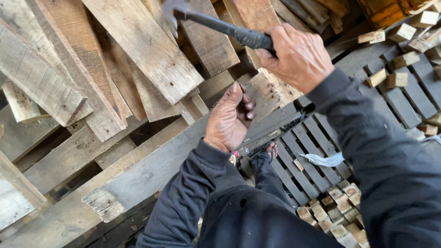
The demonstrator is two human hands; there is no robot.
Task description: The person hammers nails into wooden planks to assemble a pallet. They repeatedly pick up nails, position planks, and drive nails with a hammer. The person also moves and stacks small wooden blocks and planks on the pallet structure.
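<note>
1. Above a heap of weathered grey-brown wooden planks (138, 50), the right hand (296, 57) is raised and closed in a fist around the black grip of a dark metal claw hammer (216, 25).
2. That hammer slants up and to the left from the fist, and its head (172, 9) sits at the top edge of the view, over the planks and clear of them.
3. Lower down, the left hand (229, 119) is held with its fingers curled loosely inward towards the palm; whether it pinches something small, I cannot tell.
4. It hovers just over the upper end of a long grey plank with a splintered lower end (138, 179), which runs diagonally from the bottom left up towards the middle.
5. Both arms wear dark long sleeves (390, 160).
6. Below the hands, a foot in a sandal (271, 149) stands on a dark grey slatted wooden pallet (312, 156).
7. A white scrap of cloth or plastic (324, 160) lies on the slats just beside the foot.
8. Small pale wooden blocks (337, 216) lie clustered at the bottom right, and more blocks (399, 55) are scattered at the upper right.
</note>
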